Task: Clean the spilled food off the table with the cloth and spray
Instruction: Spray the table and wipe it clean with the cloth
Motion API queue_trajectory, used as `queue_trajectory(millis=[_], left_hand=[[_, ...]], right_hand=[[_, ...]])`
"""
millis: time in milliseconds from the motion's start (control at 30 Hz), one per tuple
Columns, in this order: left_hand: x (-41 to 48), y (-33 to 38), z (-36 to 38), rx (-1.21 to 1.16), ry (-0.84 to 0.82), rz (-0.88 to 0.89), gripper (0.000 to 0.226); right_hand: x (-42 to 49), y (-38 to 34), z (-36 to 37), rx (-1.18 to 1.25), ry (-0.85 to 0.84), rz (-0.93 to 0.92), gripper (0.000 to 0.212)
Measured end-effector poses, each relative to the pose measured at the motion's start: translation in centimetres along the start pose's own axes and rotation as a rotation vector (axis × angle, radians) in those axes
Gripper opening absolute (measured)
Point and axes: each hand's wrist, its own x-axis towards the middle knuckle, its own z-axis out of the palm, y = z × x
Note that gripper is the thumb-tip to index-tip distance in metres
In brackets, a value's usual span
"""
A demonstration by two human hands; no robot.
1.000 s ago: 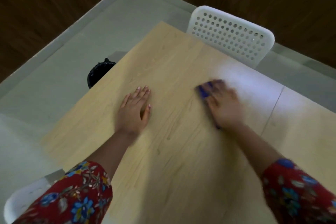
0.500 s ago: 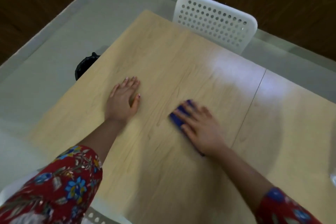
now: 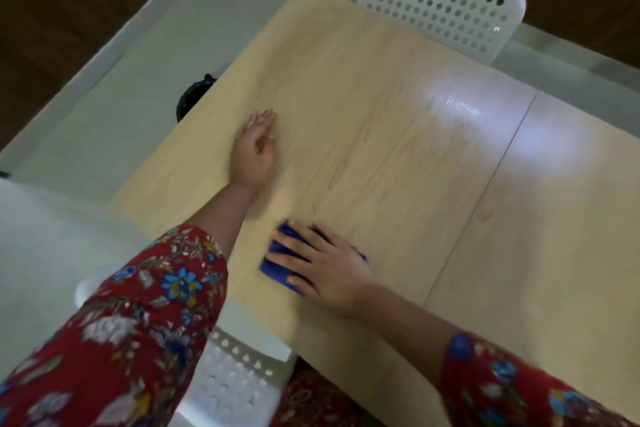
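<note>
A blue cloth [image 3: 275,269] lies flat on the light wooden table [image 3: 381,135], close to the near edge. My right hand [image 3: 322,267] presses down on it with spread, straight fingers, covering most of it. My left hand [image 3: 254,151] rests flat on the tabletop farther away and to the left, holding nothing. No spray bottle and no spilled food show in this view. A pale glare patch sits on the table surface to the right.
A white perforated chair [image 3: 443,0] stands at the table's far side. Another white perforated chair [image 3: 235,385] is at the near edge below my arms. A black bin [image 3: 192,97] stands on the grey floor left of the table. A seam [image 3: 485,191] crosses the tabletop.
My right hand has dragged the blue cloth from the middle of the table back toward the near edge. The left hand stays planted flat. The camera has tilted down.
</note>
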Motion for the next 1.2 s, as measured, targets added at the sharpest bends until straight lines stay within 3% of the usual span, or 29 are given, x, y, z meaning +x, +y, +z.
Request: queue_trajectory(millis=[100,200,267,333,400,433,500,567,667,767,800,867,933,967,1033,1133,1200], left_hand=[[-4.7,0.6,0.0,0.101,-0.052,-0.022,0.052],[-9.9,0.9,0.3,0.072,0.009,-0.076,0.054],[-12.5,1.7,1.1,0.016,0.034,-0.133,0.054],[-13.7,3.0,2.0,-0.112,0.043,-0.213,0.054],[-14.2,4.5,2.9,-0.211,0.061,-0.297,0.055],[-14.4,5.1,3.4,-0.21,0.06,-0.297,0.057],[-15.3,6.7,5.0,-0.148,-0.021,-0.229,0.062],[-16.3,8.4,6.9,-0.022,-0.208,-0.18,0.068],[-17.3,10.2,9.5,0.322,-0.468,-0.196,0.083],[-17.2,10.8,10.2,0.519,-0.579,-0.215,0.106],[-17.2,11.1,10.3,0.539,-0.6,-0.221,0.113],[-17.3,11.2,10.1,0.556,-0.612,-0.231,0.121],[-17.2,11.6,10.0,0.581,-0.623,-0.231,0.125],[-17.1,11.7,10.0,0.586,-0.632,-0.235,0.127],[-16.9,11.9,9.7,0.59,-0.674,-0.243,0.134],[-16.7,12.0,9.7,0.598,-0.731,-0.245,0.142],[-16.6,12.1,9.5,0.612,-0.739,-0.252,0.144]], right_hand=[[-5.6,5.7,-1.2,0.011,0.021,0.092,0.048],[-6.3,12.6,-3.9,-0.013,0.142,0.558,0.054],[-4.1,12.1,-5.0,0.013,0.19,0.732,0.059],[-2.8,7.8,-3.5,0.035,0.147,0.595,0.061],[-5.5,1.5,-0.8,0.019,0.041,0.264,0.055],[-8.0,-0.5,0.0,0.0,0.0,0.132,0.052],[-13.1,-0.1,0.4,-0.009,-0.023,0.049,0.049],[-16.7,4.3,-0.2,-0.001,0.02,0.179,0.048],[-18.7,12.9,-2.6,-0.042,0.124,0.587,0.051],[-15.5,16.6,-4.7,-0.005,0.234,0.931,0.056],[-14.1,15.8,-4.6,0.009,0.229,0.932,0.057],[-12.8,11.9,-3.2,-0.014,0.187,0.731,0.057],[-15.9,8.1,-1.6,-0.028,0.158,0.552,0.053],[-18.2,7.8,-1.1,-0.014,0.177,0.563,0.051],[-22.1,10.1,-1.2,0.009,0.288,0.81,0.05],[-24.4,16.6,-3.2,-0.001,0.41,1.343,0.054],[-23.2,21.0,-5.1,0.051,0.469,1.541,0.055]])
